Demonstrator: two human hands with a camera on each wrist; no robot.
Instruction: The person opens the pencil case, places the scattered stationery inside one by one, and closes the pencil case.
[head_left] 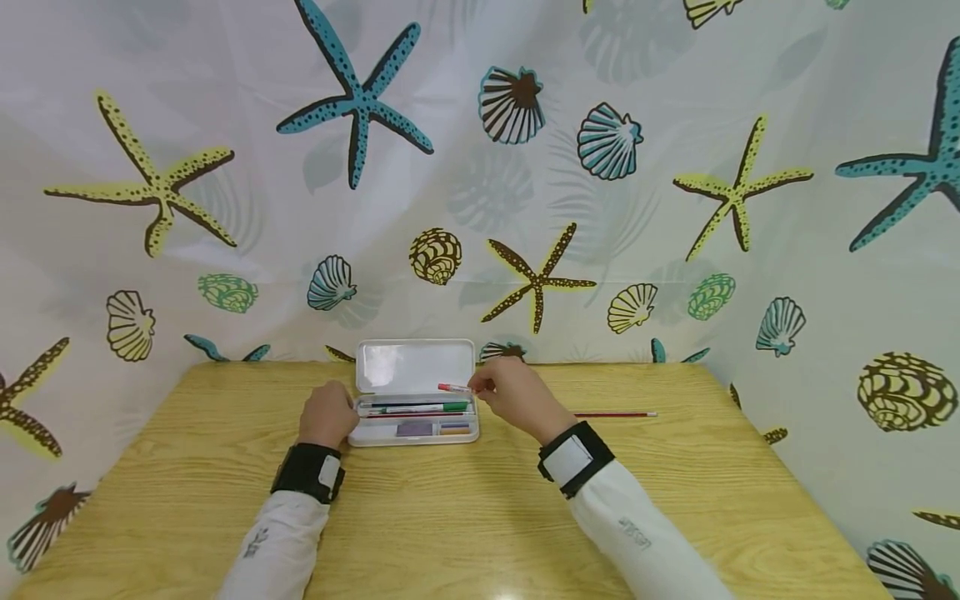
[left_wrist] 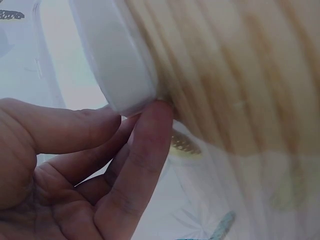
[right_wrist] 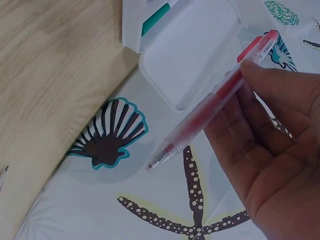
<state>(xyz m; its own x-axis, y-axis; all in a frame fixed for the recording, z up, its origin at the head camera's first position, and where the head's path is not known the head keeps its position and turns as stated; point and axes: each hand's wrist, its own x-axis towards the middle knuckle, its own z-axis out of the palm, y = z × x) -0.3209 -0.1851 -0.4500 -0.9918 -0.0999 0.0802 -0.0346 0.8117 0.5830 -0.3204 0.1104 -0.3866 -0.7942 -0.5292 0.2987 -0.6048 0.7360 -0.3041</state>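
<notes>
A white pencil case (head_left: 416,441) lies on the table with its lid (head_left: 415,367) raised at the back. My left hand (head_left: 327,415) is at its left end; in the left wrist view thumb and fingertips pinch the corner of the case (left_wrist: 117,60). Over the case's back right edge, my right hand (head_left: 517,398) holds a clear-barrelled red pen (right_wrist: 215,102) between thumb and fingers, its tip pointing away from the thumb. Inside the case are a green-capped marker (head_left: 453,407), several slim pens or pencils, and a purple-grey block (head_left: 415,428) in the front compartment.
A dark red pencil (head_left: 618,414) lies on the wooden table (head_left: 420,525) to the right of my right hand. Behind the table and along its sides hangs a white cloth (head_left: 450,192) printed with starfish and shells, close to the back edge.
</notes>
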